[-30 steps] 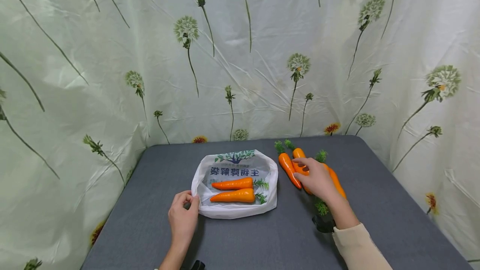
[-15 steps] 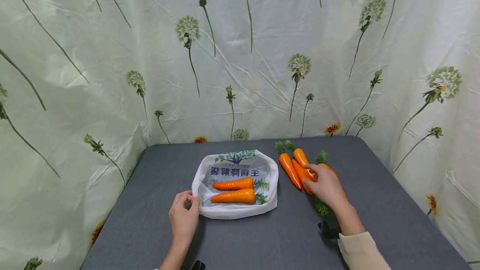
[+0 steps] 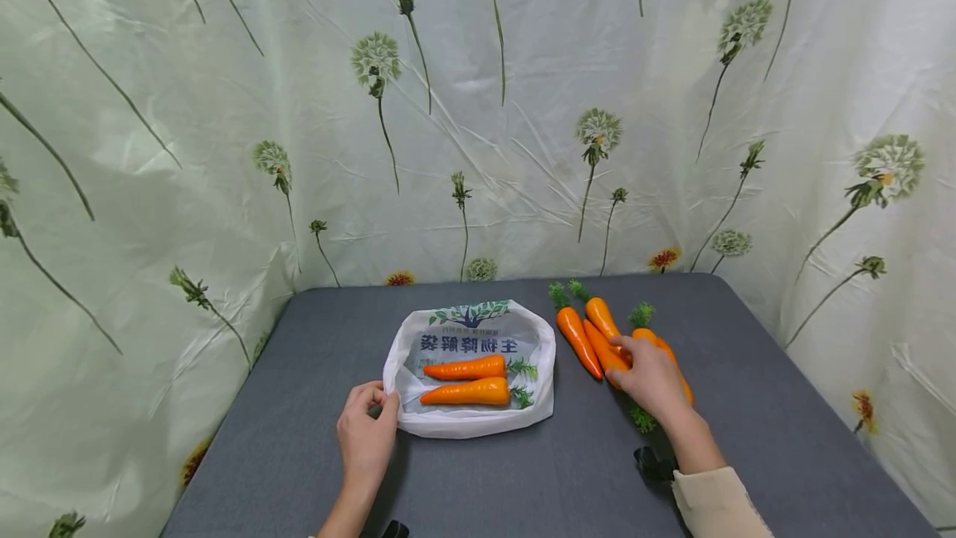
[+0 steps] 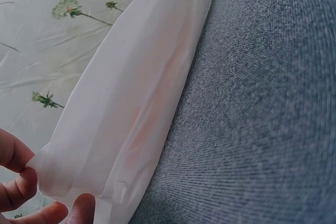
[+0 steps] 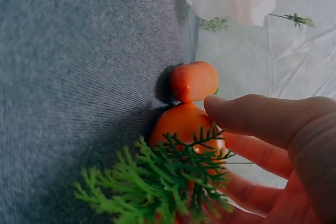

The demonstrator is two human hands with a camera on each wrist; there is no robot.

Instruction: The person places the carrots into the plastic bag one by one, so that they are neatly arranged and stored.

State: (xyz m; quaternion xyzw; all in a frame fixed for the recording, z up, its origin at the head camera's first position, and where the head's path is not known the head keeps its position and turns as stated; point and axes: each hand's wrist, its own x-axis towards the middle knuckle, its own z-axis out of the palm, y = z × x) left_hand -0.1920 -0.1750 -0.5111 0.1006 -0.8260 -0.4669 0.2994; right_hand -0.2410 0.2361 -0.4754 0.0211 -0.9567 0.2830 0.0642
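Note:
My left hand pinches the left rim of a white plastic bag, whose mouth faces up. Inside lie two orange carrots with green tops, the nearer carrot below the farther one. In the left wrist view, thumb and fingers hold the thin bag edge. At the right, my right hand reaches over a group of carrots. Its thumb and fingers lie round a carrot with a feathery green top, which lies on the table; the palm hides part of it.
Left of the right hand lie a carrot and another carrot pointing away. More orange carrot shows behind the hand. A grey cloth-covered table lies beneath, and a floral curtain hangs behind its far edge.
My right hand has moved slightly right and toward me, away from the left carrots, and its fingers have come down round a carrot. The left hand stays on the bag's rim.

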